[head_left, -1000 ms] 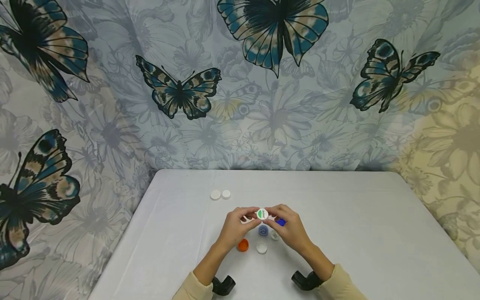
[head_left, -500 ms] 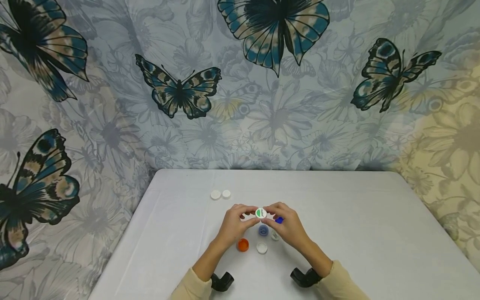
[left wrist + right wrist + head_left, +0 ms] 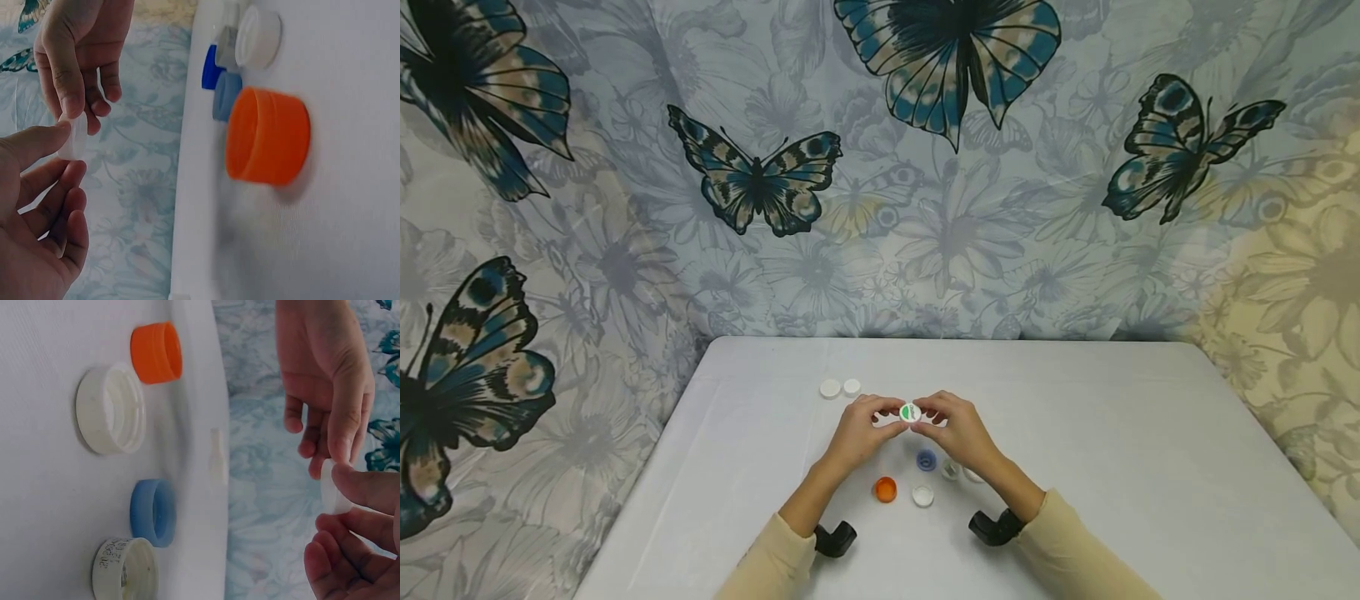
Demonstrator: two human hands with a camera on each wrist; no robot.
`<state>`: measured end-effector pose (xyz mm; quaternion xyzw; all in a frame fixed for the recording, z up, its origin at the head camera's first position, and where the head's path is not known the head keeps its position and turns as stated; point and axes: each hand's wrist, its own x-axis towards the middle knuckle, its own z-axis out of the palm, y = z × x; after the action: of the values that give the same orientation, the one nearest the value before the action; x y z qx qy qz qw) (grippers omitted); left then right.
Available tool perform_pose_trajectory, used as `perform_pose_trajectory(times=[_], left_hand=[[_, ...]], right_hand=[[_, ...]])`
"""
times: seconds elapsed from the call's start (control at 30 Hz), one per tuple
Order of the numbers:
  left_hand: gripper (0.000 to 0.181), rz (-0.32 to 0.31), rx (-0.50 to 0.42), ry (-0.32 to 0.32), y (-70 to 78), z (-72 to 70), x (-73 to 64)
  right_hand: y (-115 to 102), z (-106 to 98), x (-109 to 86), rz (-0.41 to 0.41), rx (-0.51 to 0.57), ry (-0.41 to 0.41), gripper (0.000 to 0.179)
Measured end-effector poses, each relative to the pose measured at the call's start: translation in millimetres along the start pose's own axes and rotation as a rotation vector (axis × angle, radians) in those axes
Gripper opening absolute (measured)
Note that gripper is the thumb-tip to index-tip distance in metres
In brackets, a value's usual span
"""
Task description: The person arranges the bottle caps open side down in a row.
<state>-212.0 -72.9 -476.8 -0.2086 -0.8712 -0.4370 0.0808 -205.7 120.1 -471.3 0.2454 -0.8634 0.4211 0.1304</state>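
Between the fingertips of both hands is a small white bottle cap (image 3: pixel 910 412) with a green mark on its top, held up above the table. My left hand (image 3: pixel 859 431) pinches its left edge with thumb and fingers; my right hand (image 3: pixel 959 431) pinches the opposite edge. The left wrist view shows the same cap (image 3: pixel 75 139) edge-on. Below the hands lie an orange cap (image 3: pixel 886 489), a light blue cap (image 3: pixel 927 460), a white cap (image 3: pixel 922 497) and a white cap with printed characters (image 3: pixel 114 565). A dark blue cap (image 3: pixel 212 69) appears in the left wrist view, hidden in the head view.
Two white caps (image 3: pixel 830 389) lie side by side farther back on the white table (image 3: pixel 1075 417). Another white cap (image 3: pixel 973 477) is partly covered by the right wrist. Patterned butterfly fabric (image 3: pixel 955 250) hangs behind the table's far edge.
Both hands have moved up and slightly left in the head view, carrying the green-marked cap. The dark blue cap has gone out of sight there, and a white cap shows beside the right wrist.
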Motion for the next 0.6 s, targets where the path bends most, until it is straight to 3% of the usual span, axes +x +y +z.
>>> perform_pose_trajectory(times=[0.27,0.6], left_hand=[[0.029,-0.016,0.04,-0.021,-18.5,-4.4,17.9],[0.031,-0.081,0.13,-0.047,-44.8,-8.2,41.0]], right_hand=[[9,11,24.8,0.061,-0.03,-0.063,0.028],[24,32,62.3,0.14,-0.067,-0.145,0.029]])
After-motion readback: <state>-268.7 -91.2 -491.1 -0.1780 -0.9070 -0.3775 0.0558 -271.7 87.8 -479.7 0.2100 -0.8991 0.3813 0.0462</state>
